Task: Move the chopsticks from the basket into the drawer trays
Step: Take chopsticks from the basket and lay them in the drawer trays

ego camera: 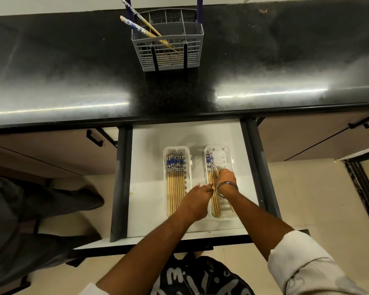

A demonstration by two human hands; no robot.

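Note:
A grey wire basket stands on the black counter with two blue-patterned chopsticks leaning out of its left side. In the open white drawer lie two clear trays. The left tray holds several chopsticks side by side. The right tray holds a few chopsticks along its left side. My right hand, with a metal bangle, is shut on chopsticks inside the right tray. My left hand hovers between the trays, fingers loosely apart, holding nothing.
The black counter runs across the view above the drawer. Closed cabinet fronts with black handles flank the drawer. A dark object lies on the floor at the left. The drawer's dark side rails border the trays.

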